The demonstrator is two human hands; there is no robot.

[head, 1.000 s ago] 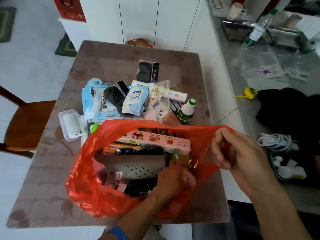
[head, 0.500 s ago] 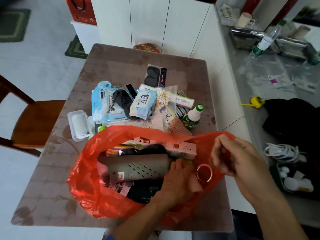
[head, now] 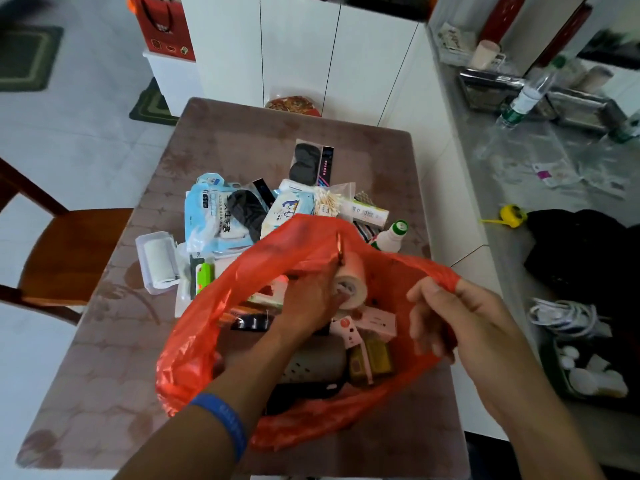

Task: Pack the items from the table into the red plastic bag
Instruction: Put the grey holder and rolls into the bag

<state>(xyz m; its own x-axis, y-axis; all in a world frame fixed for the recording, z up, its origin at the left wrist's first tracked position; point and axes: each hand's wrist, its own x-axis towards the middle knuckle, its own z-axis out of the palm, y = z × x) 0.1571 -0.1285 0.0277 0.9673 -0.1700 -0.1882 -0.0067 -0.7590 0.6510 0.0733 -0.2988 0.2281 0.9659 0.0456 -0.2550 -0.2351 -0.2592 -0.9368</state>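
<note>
Inside the crinkled red plastic bag (head: 194,344) on the brown patterned table (head: 104,358), my left hand (head: 308,306) has risen, its grip now around a pale tape roll (head: 349,282). My right hand (head: 446,320) still pinches the rim open; many items remain unpacked.

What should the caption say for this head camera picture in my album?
Left hand holds a tape roll inside the red plastic bag while right hand grips its rim.
</note>
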